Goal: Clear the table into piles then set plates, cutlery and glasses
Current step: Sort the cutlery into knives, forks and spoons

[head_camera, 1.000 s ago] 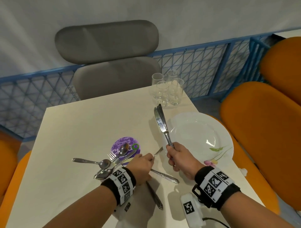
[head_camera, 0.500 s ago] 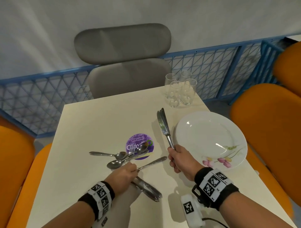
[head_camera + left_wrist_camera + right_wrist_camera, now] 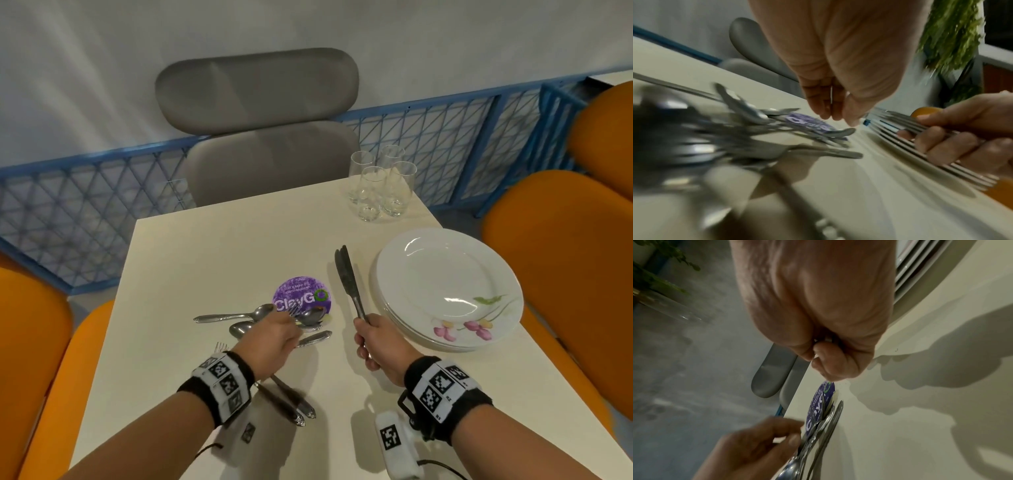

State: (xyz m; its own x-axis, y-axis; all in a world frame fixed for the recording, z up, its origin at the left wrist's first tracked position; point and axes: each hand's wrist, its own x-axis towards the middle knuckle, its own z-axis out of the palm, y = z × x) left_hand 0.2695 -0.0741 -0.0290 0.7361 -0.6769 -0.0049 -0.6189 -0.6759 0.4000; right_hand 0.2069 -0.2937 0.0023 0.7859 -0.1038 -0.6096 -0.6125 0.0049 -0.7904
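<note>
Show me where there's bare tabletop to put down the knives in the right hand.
Bare patches: the strip between the purple sticker and the plates, under the knives that the right hand grips; the far left of the table up to the glasses. Crowded: around the left hand, among spoons and forks.

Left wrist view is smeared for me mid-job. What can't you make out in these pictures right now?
- Cutlery pile: motion-blurred in the left wrist view; pieces can't be counted.
- Left hand: in the head view its back hides the fingertips; grip unclear.
- Knives: handles buried in the right hand; number uncertain.
- Plates: stacked; count unclear.
</note>
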